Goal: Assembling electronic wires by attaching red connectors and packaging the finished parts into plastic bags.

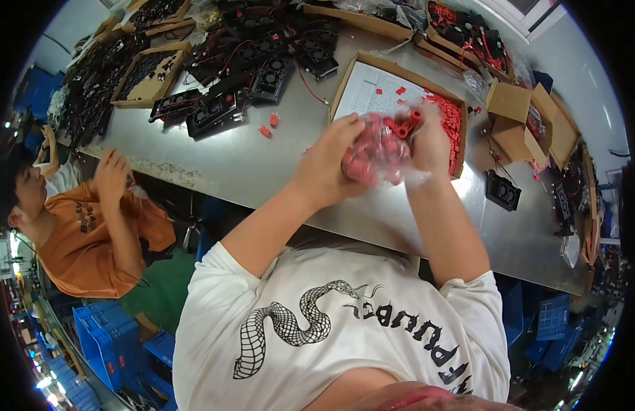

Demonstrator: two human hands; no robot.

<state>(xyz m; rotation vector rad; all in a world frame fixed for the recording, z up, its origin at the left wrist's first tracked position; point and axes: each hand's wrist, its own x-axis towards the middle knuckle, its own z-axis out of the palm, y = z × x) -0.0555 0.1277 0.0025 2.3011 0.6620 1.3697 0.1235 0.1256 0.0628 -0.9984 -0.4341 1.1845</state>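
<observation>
**Bag of red parts, held two-handed**

The clear, soft plastic bag of small red plastic parts (379,147) hangs above the grey metal worktop (262,164), before the shallow cardboard tray (372,85). Left hand (327,161) and right hand (427,140) fingers clasp its sides. Likely light, slippery; support underneath.

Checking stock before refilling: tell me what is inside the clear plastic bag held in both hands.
The clear plastic bag holds many small red plastic parts, bunched together. The left hand and right hand cover its sides, so their count and anything deeper inside stay hidden.
</observation>
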